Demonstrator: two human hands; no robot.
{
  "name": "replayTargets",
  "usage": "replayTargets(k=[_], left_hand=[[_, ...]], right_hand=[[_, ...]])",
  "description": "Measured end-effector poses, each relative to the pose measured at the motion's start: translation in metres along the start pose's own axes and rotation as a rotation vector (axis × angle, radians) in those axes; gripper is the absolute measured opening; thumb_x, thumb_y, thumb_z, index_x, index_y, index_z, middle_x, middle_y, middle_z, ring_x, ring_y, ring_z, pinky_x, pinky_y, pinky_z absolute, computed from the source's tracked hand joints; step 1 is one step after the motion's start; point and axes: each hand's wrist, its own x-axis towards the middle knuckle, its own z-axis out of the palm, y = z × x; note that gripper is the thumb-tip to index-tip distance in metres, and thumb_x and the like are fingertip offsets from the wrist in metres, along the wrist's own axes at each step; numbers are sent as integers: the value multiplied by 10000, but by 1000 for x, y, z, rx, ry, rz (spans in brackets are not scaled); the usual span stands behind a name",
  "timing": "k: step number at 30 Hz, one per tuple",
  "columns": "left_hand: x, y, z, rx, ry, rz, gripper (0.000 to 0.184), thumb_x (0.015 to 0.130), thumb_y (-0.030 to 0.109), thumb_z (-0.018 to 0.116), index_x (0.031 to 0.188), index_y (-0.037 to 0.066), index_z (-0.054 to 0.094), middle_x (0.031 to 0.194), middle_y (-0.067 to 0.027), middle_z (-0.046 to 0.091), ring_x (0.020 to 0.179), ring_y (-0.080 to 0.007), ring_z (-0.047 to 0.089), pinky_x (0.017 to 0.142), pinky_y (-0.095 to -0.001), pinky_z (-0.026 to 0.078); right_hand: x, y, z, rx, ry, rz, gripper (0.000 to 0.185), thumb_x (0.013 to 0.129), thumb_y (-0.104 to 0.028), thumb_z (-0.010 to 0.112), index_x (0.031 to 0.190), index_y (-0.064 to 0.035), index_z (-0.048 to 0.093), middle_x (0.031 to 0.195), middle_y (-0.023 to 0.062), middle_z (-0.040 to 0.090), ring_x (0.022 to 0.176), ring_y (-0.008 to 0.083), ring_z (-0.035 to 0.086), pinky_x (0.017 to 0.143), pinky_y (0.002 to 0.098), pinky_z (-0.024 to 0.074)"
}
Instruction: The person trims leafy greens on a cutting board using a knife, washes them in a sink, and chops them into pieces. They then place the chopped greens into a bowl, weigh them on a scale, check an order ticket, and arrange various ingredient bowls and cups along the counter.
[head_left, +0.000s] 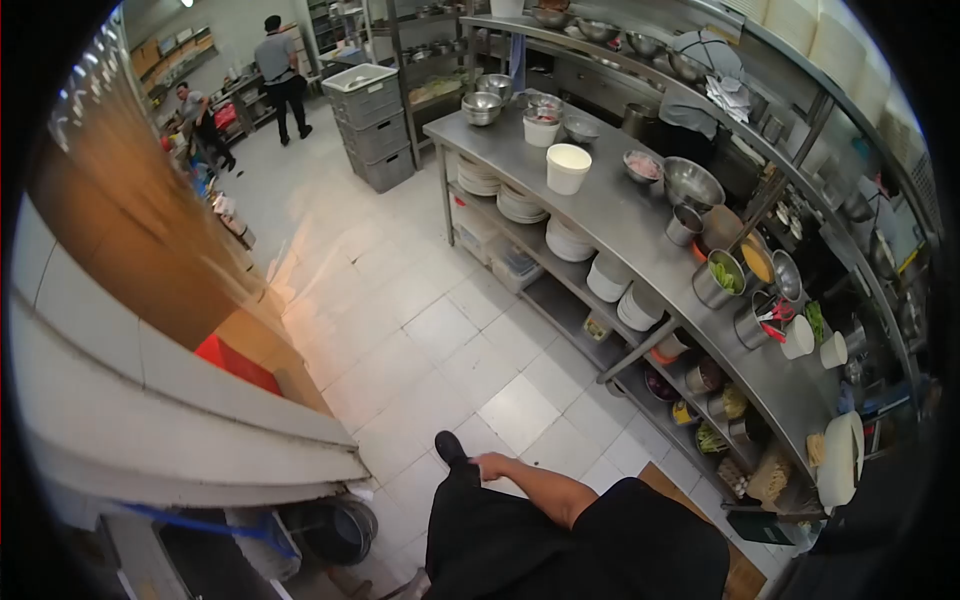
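My right hand (487,466) hangs low at the end of my bare forearm, beside my dark trouser leg and black shoe (450,447). It is small and partly turned away, so I cannot make out its fingers or anything in them. Black clothing (520,545) covers my body at the bottom of the view. My left hand does not show. To the right, apart from my hand, runs a long steel table (625,205) with a white tub (568,168), metal bowls (693,185) and a pot of green vegetables (719,278).
Stacked plates (570,240) and food containers fill the table's lower shelves. Grey crates (375,125) stand beyond its far end. A white-edged counter (200,440) borders the left, with a dark bucket (335,528) below. Two people are at the back; another stands behind the table.
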Motion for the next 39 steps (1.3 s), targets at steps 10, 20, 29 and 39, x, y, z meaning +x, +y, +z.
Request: replayTargets(k=[10, 20, 29, 39], left_hand=[[120, 295, -66, 341, -44, 151, 374, 796, 297, 593, 1053, 24, 596, 889, -107, 623, 820, -296, 633, 584, -450, 505], [133, 739, -23, 546, 121, 826, 296, 889, 199, 518, 1158, 80, 545, 945, -40, 599, 766, -151, 582, 576, -309, 482], [190, 696, 31, 354, -66, 237, 317, 886, 160, 511, 1202, 129, 517, 905, -43, 619, 760, -179, 605, 607, -376, 510], [180, 683, 48, 259, 31, 87, 280, 930, 218, 510, 1183, 104, 542, 1000, -49, 637, 827, -212, 620, 692, -385, 494]], right_hand=[[-86, 137, -109, 633, 320, 833, 353, 739, -113, 593, 1086, -92, 650, 813, 75, 671, 617, 185, 649, 503, 320, 530], [-1, 117, -120, 1236, 597, 761, 268, 790, -228, 606, 1016, -98, 669, 789, 58, 665, 579, 177, 616, 480, 354, 515], [61, 205, -185, 1009, 156, 711, 213, 832, -230, 547, 928, -86, 672, 859, 89, 673, 655, 219, 647, 507, 375, 510], [78, 218, -485, 1144, 644, 479, 238, 864, -159, 544, 1046, -28, 623, 793, 103, 672, 574, 165, 642, 484, 272, 502]])
